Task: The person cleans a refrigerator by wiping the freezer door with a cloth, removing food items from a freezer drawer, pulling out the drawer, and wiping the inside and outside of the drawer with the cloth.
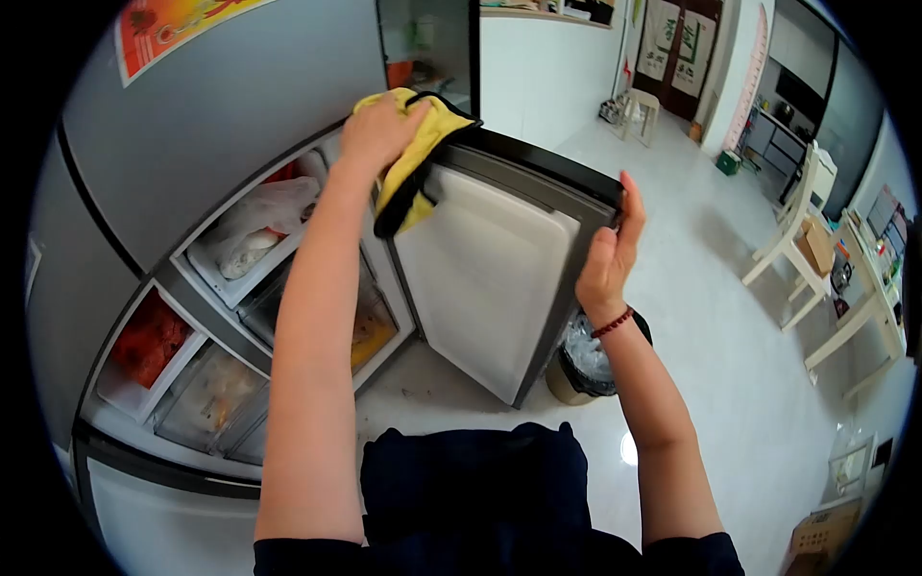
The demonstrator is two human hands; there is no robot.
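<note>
My left hand is closed on a yellow cloth with black edging, which drapes over the hinge-side top corner of an open freezer door. The door's white inner panel faces me. On its free edge, at the upper right corner, rests my right hand, thumb on the inner side and fingers around the outer side, gripping the door. Behind my left forearm, freezer drawers show: one holds a plastic bag of food, another a red bag. My forearm hides part of the drawers.
A trash bin with a plastic liner stands just beyond the door's free edge. A second freezer door hangs open at lower left. To the right are a white chair, a desk and a cardboard box.
</note>
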